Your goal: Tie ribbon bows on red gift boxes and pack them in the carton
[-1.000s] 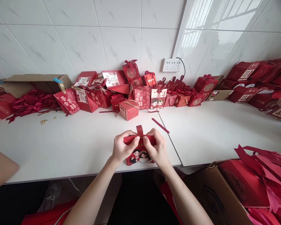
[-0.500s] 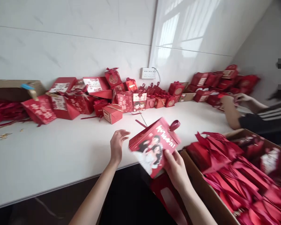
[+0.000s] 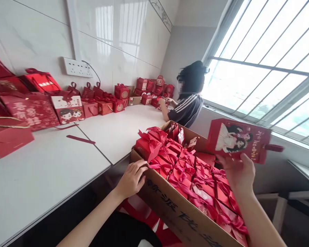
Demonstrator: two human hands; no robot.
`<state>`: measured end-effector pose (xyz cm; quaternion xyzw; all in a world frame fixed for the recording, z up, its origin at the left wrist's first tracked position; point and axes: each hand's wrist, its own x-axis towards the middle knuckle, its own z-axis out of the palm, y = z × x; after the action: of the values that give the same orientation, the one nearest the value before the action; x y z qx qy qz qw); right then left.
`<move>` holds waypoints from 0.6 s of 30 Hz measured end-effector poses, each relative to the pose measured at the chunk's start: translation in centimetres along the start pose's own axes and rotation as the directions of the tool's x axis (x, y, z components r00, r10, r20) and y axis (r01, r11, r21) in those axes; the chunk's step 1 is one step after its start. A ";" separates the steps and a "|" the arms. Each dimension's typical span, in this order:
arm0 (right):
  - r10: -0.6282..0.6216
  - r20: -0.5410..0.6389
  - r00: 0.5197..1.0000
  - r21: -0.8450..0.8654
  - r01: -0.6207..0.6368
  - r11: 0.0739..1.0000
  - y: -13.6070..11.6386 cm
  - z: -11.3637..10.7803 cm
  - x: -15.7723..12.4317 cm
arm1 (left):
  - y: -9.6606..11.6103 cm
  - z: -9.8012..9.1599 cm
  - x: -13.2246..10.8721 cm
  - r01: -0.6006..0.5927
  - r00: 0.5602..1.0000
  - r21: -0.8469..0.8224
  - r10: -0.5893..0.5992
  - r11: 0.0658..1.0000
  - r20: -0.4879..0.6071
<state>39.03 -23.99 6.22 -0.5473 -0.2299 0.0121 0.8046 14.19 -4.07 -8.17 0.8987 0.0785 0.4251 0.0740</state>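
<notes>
My right hand (image 3: 238,173) grips a red gift box (image 3: 237,139) by its lower edge. A cartoon wedding couple is printed on it, and a ribbon loop sticks out at its right end. It is held tilted on its side, above the far right part of a large cardboard box (image 3: 167,192). With its fingers curled over the rim, my left hand (image 3: 134,178) holds the near left corner of that cardboard box. Packed inside are red gift boxes (image 3: 181,171) tied with ribbon bows, in rows.
A white table (image 3: 48,168) runs along the tiled wall, with several red gift boxes (image 3: 28,109) at its back. A loose ribbon strip (image 3: 81,139) lies on it. Another person (image 3: 187,106) works at the far end. A barred window (image 3: 267,68) is at the right.
The view has swung right. My right hand has carried the gift box from over the table's front edge to above the cardboard box. My left hand has come onto the cardboard box's rim.
</notes>
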 end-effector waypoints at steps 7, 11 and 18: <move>-0.043 -0.204 0.978 -0.933 -0.181 0.311 6.8 -6.3 11.3 | 0.1 0.4 0.6 0.093 0.995 0.004 -0.093 0.996 -0.037; 0.199 -0.217 0.956 -0.958 -0.247 0.145 12.2 -5.1 12.7 | 0.6 0.6 0.7 0.109 0.992 0.020 -0.107 0.994 -0.065; 0.542 -0.048 0.839 -0.991 -0.107 0.077 17.3 -1.9 14.0 | 0.6 1.2 0.4 0.116 0.991 0.082 -0.110 0.990 -0.075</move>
<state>56.27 -14.88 -4.68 -0.9560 -0.1843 0.1374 0.1821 15.36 -4.63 -8.52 0.8797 0.1500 0.4477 0.0561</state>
